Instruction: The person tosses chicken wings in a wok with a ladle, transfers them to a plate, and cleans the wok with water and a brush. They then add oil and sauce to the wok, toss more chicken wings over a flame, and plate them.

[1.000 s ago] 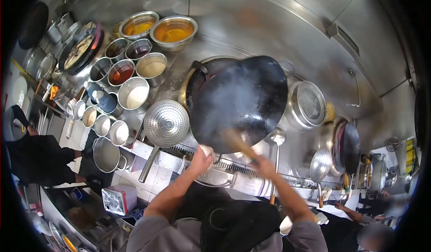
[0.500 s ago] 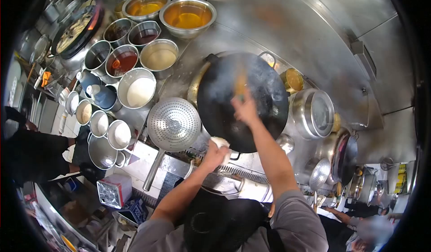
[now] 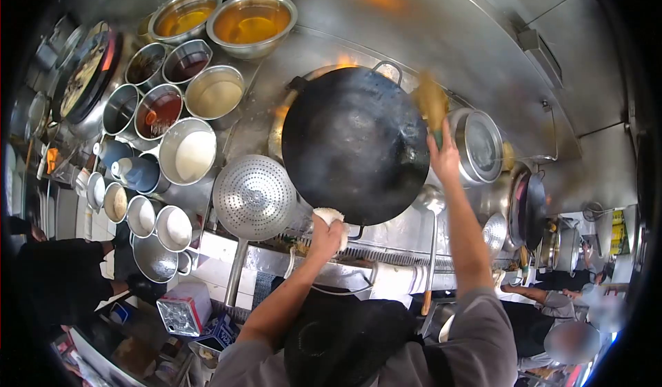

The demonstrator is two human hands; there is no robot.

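A large black wok (image 3: 352, 149) sits tilted on the burner, with steam rising off its bare inner surface. At its near rim, beside the loop handle, my left hand (image 3: 324, 241) is closed around a folded white cloth (image 3: 329, 216). My right hand (image 3: 445, 158) grips a bamboo wok brush (image 3: 431, 104) by its green-banded part. The brush is slightly blurred and points away from me, just past the wok's right rim. A ladle (image 3: 431, 199) with a wooden handle end lies below the right forearm.
A perforated strainer (image 3: 255, 197) lies left of the wok. Sauce pots, including one of white powder (image 3: 195, 154), and bowls of yellow oil (image 3: 252, 21) crowd the left. Flame (image 3: 346, 61) shows behind the wok; a lidded pot (image 3: 480, 145) stands right. Other people are at both sides.
My right hand has swung the brush from over the wok's middle to beyond its right rim. The wok is tilted differently. The view has shifted, and the ladle's handle now shows.
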